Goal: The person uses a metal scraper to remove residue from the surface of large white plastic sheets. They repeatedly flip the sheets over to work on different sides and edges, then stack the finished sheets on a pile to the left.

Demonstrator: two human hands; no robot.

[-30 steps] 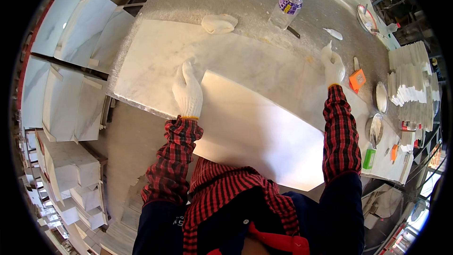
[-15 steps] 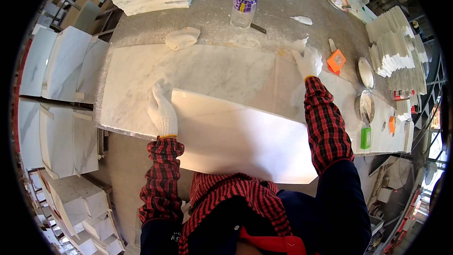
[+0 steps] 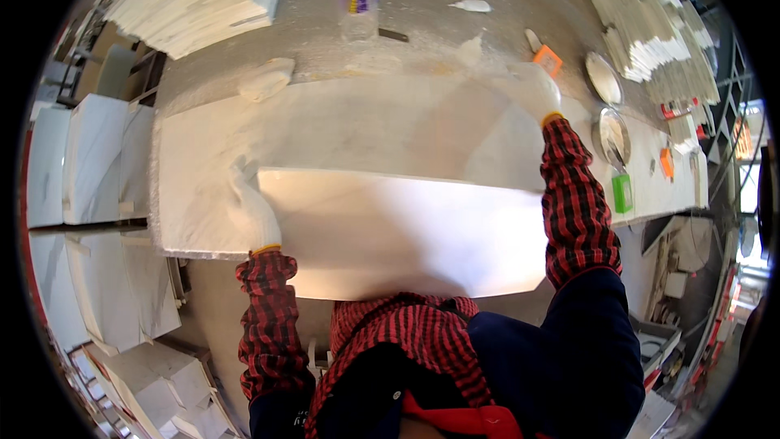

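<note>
A polished white slab (image 3: 349, 228) lies across my front, overhanging the table's near edge. My left hand (image 3: 256, 213), in a white knit glove, is closed at the slab's left edge; its thumb is hidden. My right hand (image 3: 536, 91), gloved too, is over the table beyond the slab's far right corner, close to an orange box (image 3: 548, 61). Its fingers are smeared by motion, and nothing shows in them. A small white nozzle bottle (image 3: 470, 52) stands to its left. Beneath lies a larger pale marble slab (image 3: 195, 171).
A clear bottle with a purple label (image 3: 359, 4) stands at the back. A folded white cloth or glove (image 3: 266, 80) lies at the left. Stacked stone strips (image 3: 195, 0) rise at the far left, more strips (image 3: 650, 28) at the right. A metal bowl (image 3: 611, 136) sits near a green box (image 3: 622, 193).
My right hand has drawn away from the nozzle bottle, to the right. The whole view has shifted and turned; my left hand stays at the slab's left edge.
</note>
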